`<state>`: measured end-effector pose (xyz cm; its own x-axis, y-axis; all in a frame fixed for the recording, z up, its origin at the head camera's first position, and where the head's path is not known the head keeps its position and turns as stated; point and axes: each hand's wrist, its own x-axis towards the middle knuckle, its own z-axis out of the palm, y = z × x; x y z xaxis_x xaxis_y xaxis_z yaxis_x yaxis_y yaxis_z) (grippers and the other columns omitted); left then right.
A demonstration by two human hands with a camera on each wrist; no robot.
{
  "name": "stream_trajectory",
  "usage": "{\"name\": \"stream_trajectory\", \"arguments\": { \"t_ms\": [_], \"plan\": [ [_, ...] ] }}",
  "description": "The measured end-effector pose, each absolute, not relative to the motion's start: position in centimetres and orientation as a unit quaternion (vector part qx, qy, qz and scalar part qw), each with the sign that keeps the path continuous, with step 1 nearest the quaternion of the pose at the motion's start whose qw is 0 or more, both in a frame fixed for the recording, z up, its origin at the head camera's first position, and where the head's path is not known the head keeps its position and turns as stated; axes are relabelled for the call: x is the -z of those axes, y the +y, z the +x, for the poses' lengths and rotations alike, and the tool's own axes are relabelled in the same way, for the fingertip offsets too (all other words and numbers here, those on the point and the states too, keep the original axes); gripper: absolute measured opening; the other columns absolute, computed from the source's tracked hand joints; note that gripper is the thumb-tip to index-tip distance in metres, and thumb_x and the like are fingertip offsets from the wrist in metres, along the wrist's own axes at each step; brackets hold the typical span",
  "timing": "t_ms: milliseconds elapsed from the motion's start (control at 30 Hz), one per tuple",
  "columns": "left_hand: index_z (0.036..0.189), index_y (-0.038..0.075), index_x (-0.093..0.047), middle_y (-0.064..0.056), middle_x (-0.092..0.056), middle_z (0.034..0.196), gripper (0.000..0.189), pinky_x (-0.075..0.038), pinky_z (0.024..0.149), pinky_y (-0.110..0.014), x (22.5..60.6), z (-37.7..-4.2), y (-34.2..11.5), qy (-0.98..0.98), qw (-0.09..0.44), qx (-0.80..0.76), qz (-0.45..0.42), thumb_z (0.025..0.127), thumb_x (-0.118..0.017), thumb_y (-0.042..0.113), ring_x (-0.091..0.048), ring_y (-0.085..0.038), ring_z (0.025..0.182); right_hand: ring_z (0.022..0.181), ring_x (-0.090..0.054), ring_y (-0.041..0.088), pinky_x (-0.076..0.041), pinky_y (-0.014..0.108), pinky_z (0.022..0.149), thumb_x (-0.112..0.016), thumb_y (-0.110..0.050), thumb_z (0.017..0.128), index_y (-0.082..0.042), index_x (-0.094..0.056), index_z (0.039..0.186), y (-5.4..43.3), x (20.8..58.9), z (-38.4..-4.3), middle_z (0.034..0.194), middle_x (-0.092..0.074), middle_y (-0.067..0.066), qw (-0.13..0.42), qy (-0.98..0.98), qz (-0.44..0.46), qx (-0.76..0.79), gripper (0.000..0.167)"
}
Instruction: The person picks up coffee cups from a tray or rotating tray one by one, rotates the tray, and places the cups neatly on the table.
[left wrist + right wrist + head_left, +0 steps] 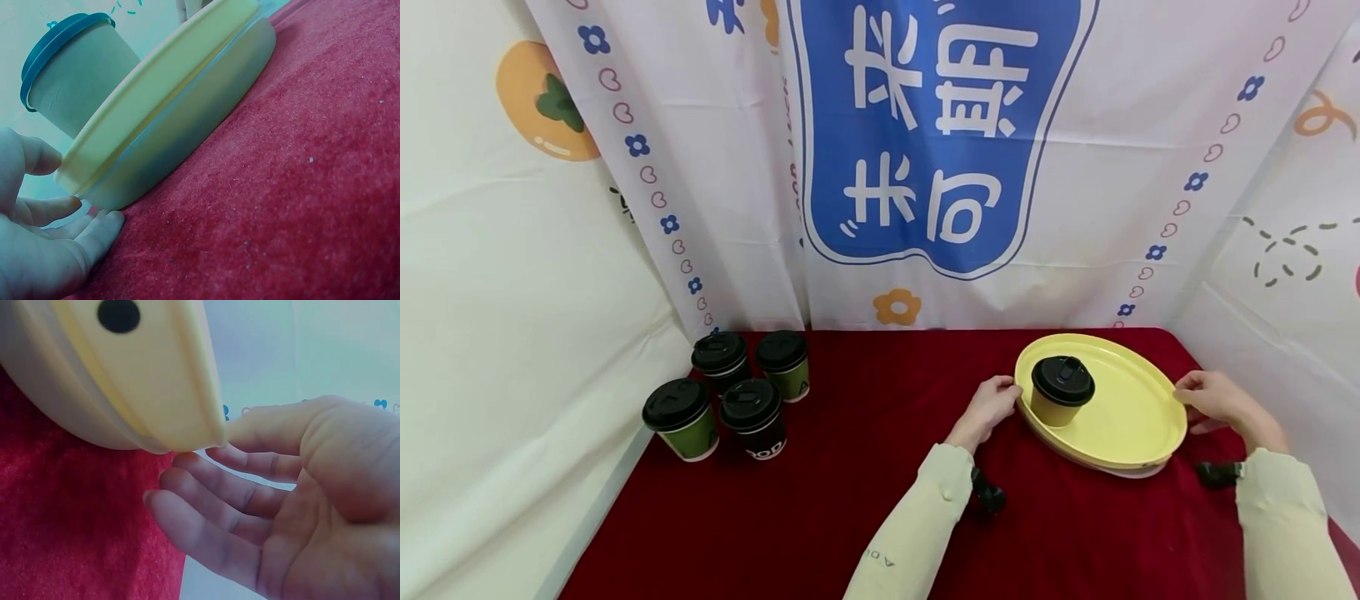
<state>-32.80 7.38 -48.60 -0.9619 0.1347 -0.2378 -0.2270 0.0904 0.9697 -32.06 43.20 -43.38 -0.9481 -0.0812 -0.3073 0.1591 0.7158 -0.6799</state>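
A round yellow tray (1126, 406) stands at the right of the red cloth, on a paler round base (206, 106). On the tray's left part stands a tan paper cup (1054, 410) with a black lid, upright. My left hand (992, 406) holds the tray's left edge, thumb at the rim and other fingers lower, by the base. Across from it, my right hand (1221, 402) pinches the right edge between thumb and fingers. In the right wrist view a black dot (119, 315) marks the tray's side wall. Neither hand touches the cup.
Several black-lidded cups stand together at the left: two green ones (688, 437) and two dark ones (763, 437). White printed cloth (737, 208) hangs behind the red-covered table (880, 517) and along both sides.
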Motion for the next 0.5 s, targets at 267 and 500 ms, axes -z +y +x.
{"name": "stream_trajectory", "arguments": {
  "t_ms": [267, 500],
  "plan": [
    [0.135, 0.011, -0.058, -0.004, -0.063, 0.126, 0.042, -0.053, 0.097, -0.038, 48.6, -32.7, 7.4, 0.730, 0.137, -0.669, -0.034, 0.096, -0.058, 0.026, -0.064, -0.020, 0.111, 0.077, -0.065, 0.018, -0.061, 0.039, 0.068, -0.048, -0.023, 0.102, 0.015, -0.046, 0.117, 43.3, 43.0, -31.9, 0.091, -0.062, 0.008, 0.175, 0.907, 0.026, 0.382, 0.041],
    [0.136, 0.011, -0.057, -0.004, -0.062, 0.128, 0.042, -0.053, 0.097, -0.038, 48.5, -32.6, 7.2, 0.733, 0.135, -0.666, -0.033, 0.097, -0.059, 0.026, -0.064, -0.019, 0.112, 0.078, -0.068, 0.018, -0.061, 0.040, 0.070, -0.051, -0.025, 0.101, 0.015, -0.046, 0.122, 43.2, 42.7, -33.7, 0.095, -0.066, 0.012, 0.158, 0.911, 0.025, 0.379, 0.045]
  ]
}}
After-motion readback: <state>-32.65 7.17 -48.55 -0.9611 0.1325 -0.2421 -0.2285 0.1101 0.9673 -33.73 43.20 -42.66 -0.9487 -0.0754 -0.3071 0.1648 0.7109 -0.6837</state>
